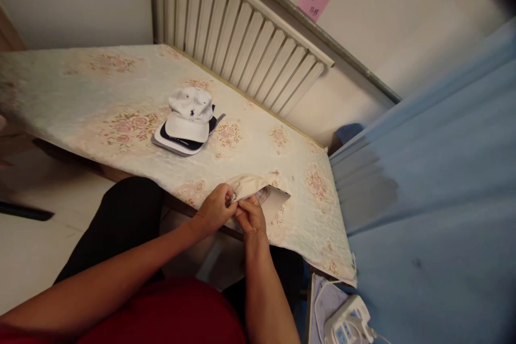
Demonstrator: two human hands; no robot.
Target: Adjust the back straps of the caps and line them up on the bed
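Left hand (215,207) curled up, fingertips pinched on the back edge of the tan cap (253,187). Right hand (250,216) close beside it, almost touching, fingers bent and pinching the same edge. Both hands just as near to the cap. Cap lying on the flowery table cloth (80,80), right at the near edge of the table, just past the fingers and a little to the right. Brim (277,200) sticking out to the right, so the long way of the cap running from hands to brim. Something small between the fingertips, too tiny to tell. Farther up the table, well apart, a pile of white caps (188,121). Behind that, a radiator (242,27). Off to the right, a blue curtain (435,172).
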